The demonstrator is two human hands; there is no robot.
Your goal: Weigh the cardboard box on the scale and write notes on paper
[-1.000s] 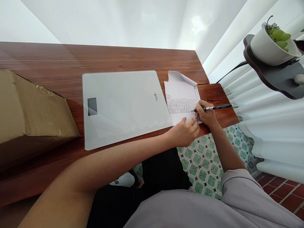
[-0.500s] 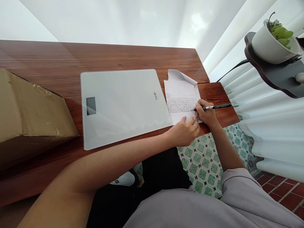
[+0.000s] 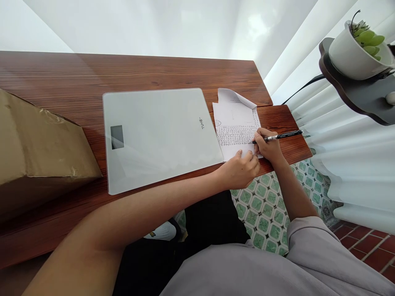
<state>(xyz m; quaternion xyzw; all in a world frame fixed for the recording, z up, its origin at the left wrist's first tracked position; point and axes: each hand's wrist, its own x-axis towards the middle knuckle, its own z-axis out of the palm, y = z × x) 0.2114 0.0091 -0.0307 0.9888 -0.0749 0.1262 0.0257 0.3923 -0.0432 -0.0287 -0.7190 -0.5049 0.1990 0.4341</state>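
My right hand (image 3: 268,144) is closed round a black pen (image 3: 284,135), its tip down at the end of the lowest written row on a white sheet of paper (image 3: 231,153). Rows of small handwritten characters cover the sheet's middle. At the top, a page curls back. My left hand (image 3: 242,169) lies on the paper's lower edge, fingers loosely bent and apart, thumb toward the writing. Part of the sheet's bottom is hidden by my hands. Just left of the paper, a closed silver laptop (image 3: 162,137) touches or slightly overlaps it.
A cardboard box (image 3: 46,144) stands on the left of the brown wooden table (image 3: 148,70). At upper right, a grey shelf (image 3: 354,96) carries a white bowl (image 3: 352,57) with green grapes. White curtains (image 3: 348,164) hang beyond the table's right end, above green-patterned floor tiles (image 3: 262,213).
The pen's back end has tipped up slightly, with its tip near the same spot. My left hand stays in place. The view has shifted very slightly.
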